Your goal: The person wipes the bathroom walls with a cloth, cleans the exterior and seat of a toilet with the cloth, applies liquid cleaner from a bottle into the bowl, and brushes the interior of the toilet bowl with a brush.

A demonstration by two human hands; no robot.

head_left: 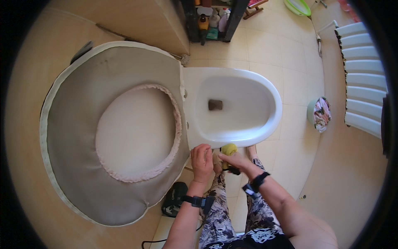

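Yellow cloth, or perhaps a sponge, sits at the near edge of the white toilet, at six o'clock from the bowl's middle, with twelve at the top of the view. The right hand's grip is closed around it, leaving its upper part showing; something dark and unclear shows below the fingers. At seven o'clock, the left hand lies by the rim, back upward, fingers close together and slightly bent; its palm is hidden, so whether that grip holds anything cannot be told. The raised grey seat cover, with its fluffy pink ring, spreads at nine o'clock. A basin of clothes stands at three o'clock.
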